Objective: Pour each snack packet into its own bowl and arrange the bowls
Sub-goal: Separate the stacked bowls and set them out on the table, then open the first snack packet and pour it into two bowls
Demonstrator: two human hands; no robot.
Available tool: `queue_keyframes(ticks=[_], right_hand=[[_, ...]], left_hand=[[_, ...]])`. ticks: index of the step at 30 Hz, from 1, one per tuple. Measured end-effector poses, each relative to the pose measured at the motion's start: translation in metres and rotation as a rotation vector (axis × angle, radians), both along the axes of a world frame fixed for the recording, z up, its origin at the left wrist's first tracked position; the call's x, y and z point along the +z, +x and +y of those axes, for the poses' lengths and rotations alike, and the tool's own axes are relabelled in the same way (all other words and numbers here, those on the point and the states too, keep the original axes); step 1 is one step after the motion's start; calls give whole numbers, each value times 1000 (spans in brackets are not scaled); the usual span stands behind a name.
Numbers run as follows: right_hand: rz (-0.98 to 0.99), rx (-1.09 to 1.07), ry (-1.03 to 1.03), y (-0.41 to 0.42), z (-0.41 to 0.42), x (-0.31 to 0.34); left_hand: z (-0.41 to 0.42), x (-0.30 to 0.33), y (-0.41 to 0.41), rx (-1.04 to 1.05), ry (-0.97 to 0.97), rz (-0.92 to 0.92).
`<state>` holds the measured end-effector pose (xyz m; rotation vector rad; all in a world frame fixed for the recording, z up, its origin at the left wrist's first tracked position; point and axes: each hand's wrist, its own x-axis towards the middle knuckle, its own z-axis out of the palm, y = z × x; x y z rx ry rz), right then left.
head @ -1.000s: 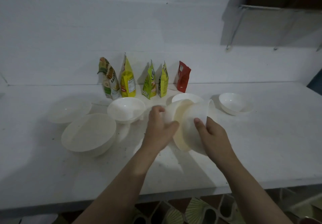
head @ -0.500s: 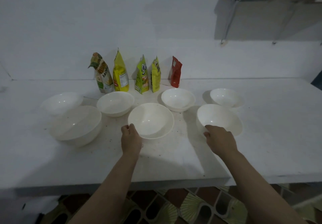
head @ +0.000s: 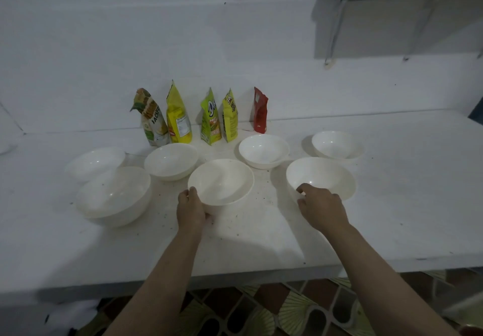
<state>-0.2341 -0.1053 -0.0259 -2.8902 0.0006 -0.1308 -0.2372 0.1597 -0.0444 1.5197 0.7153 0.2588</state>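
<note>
**Bowls spread out, ready for pouring**

The left hand (head: 190,211) grips the middle bowl (head: 221,182) at its 7 o'clock rim, steadying it on the surface (head: 392,218). The right hand's (head: 322,206) fingers curl over the right bowl (head: 321,177) likewise. Five packets (head: 209,117) stand unopened at 12 o'clock.

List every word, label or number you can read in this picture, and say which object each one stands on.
"JACKFR", cut off at the fold: on the leftmost green and white packet.
Yellow packet: white label panel, print too small to read.
Green packet: large lettering, too blurred to read.
Yellow-green packet: print blurred.
Red packet: label unreadable.
The bowls carry no text.
</note>
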Motion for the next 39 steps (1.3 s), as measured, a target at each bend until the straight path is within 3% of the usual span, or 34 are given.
queue_keyframes(ticks=[3, 7, 14, 20, 24, 29, 34, 39], right_hand=[[-96, 23, 50, 2, 9, 10], [-247, 139, 310, 9, 46, 39], [-451, 295, 491, 58, 140, 90], [-530, 322, 481, 121, 221, 131], [-530, 295, 443, 158, 262, 148], [-550, 253, 398, 198, 310, 156], [-547, 211, 349, 226, 341, 150], [-545, 147, 301, 239, 359, 143]], left_hand=[[1, 8, -3, -32, 137, -5], [-1, 30, -7, -64, 407, -158], [30, 96, 36, -114, 495, -446], [98, 143, 96, -77, 627, -490], [146, 160, 141, -52, 801, -434], [199, 169, 212, -171, 1029, -24], [232, 146, 258, -237, 964, 264], [260, 125, 274, -462, 843, 300]])
